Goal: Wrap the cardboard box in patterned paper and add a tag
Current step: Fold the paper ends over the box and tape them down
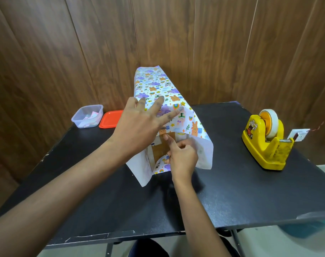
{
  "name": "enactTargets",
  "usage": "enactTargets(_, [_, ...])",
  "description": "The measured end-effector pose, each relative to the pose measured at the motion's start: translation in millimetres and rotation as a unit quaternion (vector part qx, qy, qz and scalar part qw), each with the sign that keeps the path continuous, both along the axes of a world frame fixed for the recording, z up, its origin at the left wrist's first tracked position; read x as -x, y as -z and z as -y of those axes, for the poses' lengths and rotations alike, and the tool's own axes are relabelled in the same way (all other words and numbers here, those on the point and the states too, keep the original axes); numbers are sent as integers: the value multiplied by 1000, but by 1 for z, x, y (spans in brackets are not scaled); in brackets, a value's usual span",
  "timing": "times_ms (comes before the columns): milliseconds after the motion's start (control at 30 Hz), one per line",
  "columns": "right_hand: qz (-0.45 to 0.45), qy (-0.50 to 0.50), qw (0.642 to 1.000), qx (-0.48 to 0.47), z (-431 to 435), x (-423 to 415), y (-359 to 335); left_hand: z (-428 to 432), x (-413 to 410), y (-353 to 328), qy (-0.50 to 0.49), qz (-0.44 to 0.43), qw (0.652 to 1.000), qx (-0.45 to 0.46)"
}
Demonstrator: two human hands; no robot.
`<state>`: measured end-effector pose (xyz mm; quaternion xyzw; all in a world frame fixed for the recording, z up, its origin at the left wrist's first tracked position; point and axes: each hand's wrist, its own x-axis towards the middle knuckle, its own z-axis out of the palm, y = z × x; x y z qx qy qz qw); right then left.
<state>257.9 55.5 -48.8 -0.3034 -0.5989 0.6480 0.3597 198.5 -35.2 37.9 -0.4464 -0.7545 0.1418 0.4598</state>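
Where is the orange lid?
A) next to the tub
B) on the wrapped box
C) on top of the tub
A: the lid lies flat on the table right beside the open tub.

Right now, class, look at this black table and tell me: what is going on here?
A person is wrapping a brown cardboard box in cartoon-patterned wrapping paper on the black table. The left hand lies flat, fingers spread, on the papered top. The right hand works at the open near end, its fingers pinching a paper flap where bare cardboard shows. A yellow tape dispenser stands to the right; a clear plastic tub and an orange lid sit far left. No tag is on the box.
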Motion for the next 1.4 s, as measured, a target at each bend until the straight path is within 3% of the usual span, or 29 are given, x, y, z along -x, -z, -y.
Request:
enactTargets(300, [-4, -124, 991, 40, -7, -10, -16, 0, -1, -2, -3, -7, 1000, 2])
enactTargets(533, [21, -121, 990, 64, -2, -6, -19, 0, -1, -2, -1, -6, 1000, 6])
enactTargets(633, [34, -121, 992, 27, 0, -12, -24, 0, 2, -2, 7, -9, 1000, -2])
enactTargets(767, [-31, -172, 982, -67, 3, -49, -44, -4, 1, -5, -5, -11, 999, -32])
enactTargets(867, [-96, -115, 975, -166, -14, -75, -73, -10, -5, -18, -22, 5, 999, -31])
enactTargets(933, [-129, -68, 973, -177, -42, -80, -90, -16, -4, -25, -16, 4, 1000, -16])
enactTargets(1000, [-113, -25, 982, -147, -74, -74, -88, -19, -5, -30, 0, 90, 996, -2])
enactTargets(1067, [-37, -30, 997, -68, -105, -58, -65, -23, 0, -28, -7, 219, 975, -23])
enactTargets(1133, [80, -111, 989, 49, -121, -39, -27, -20, 2, -26, -35, 306, 951, -26])
enactTargets(1200, [143, -226, 953, 144, -124, -23, 5, -11, 6, -26, -55, 346, 935, -45])
enactTargets(1267, [133, -310, 922, 192, -115, -15, 19, 2, 8, -26, -47, 392, 915, -76])
enactTargets(1400, [100, -345, 900, 247, -99, -3, 17, 36, 15, -20, -28, 473, 866, -160])
